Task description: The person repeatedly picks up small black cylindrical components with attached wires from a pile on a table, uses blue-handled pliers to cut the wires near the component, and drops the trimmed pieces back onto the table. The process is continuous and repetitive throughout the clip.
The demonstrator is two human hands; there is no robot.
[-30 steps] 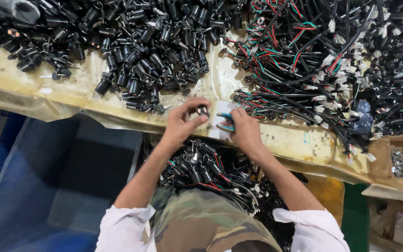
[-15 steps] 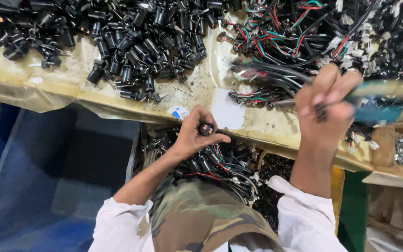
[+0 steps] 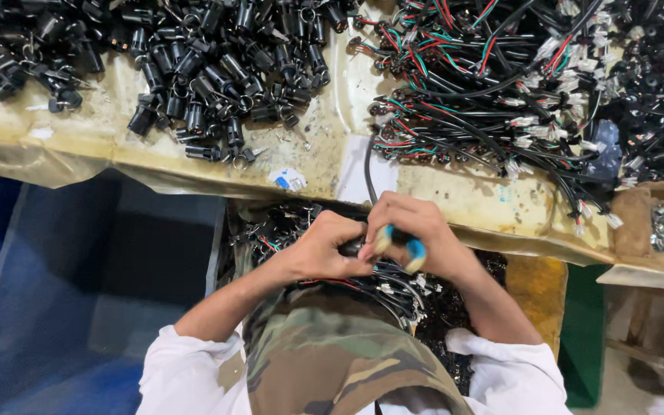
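Near the table's (image 3: pixel 463 204) near edge, the left hand (image 3: pixel 320 250) pinches a small black part (image 3: pixel 351 247), seemingly a connector; the right hand (image 3: pixel 416 234) grips a blue-handled tool (image 3: pixel 400 246) against it.

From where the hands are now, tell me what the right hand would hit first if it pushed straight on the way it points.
The right hand, gripping a blue-handled tool, points left toward the left hand. It would meet the small black part pinched there almost at once, though depth is hard to judge.
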